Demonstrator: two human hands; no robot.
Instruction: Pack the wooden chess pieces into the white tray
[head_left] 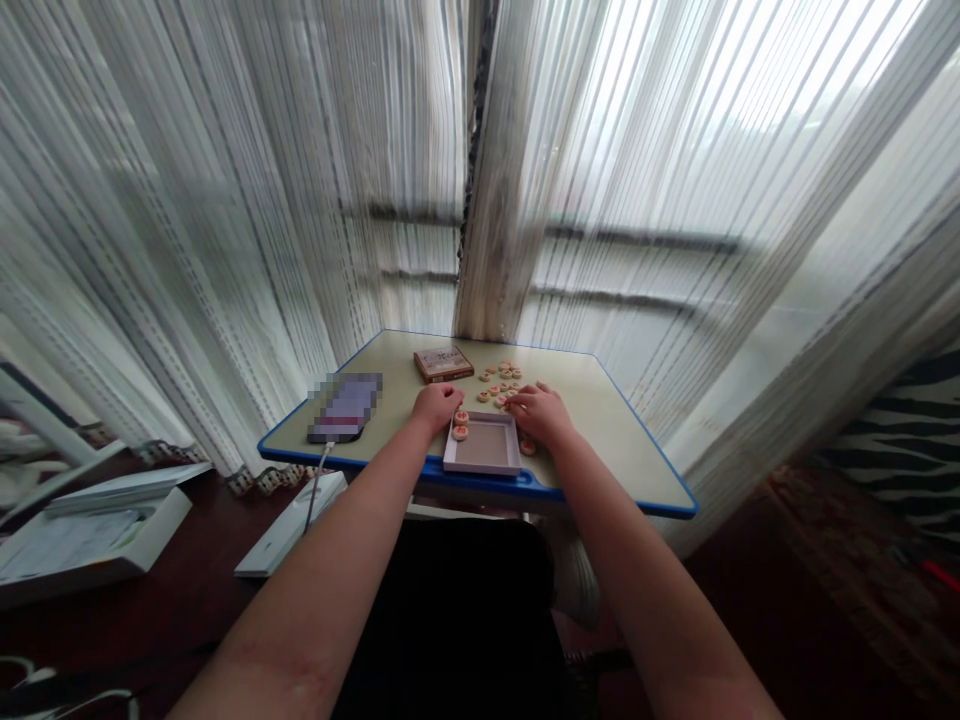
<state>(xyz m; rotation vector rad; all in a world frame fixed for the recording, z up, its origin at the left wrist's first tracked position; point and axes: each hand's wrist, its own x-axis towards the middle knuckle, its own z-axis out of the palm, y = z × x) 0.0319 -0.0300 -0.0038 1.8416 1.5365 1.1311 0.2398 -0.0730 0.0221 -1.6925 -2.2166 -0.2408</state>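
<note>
A shallow open box tray [484, 465] sits at the near edge of the table, with two round Chinese chess pieces [460, 433] in its left side. By the tray's far left corner is my left hand [437, 406], its fingers curled together; what they hold, if anything, is hidden. My right hand [541, 410] is beyond the tray's right side, fingers reaching out over loose pieces. Its fingertips are close to a Chinese chess piece [500, 402] with a red mark. Another piece [528, 447] lies under my right wrist, partly covered. Several more pieces [506, 372] are scattered farther back.
A brown box lid [444, 363] lies toward the back of the blue-edged table [600, 420]. On the left is a phone [345, 405] with a white cable [319, 475]. White boxes [150, 540] stand lower left. Striped curtains [300, 180] hang behind the table.
</note>
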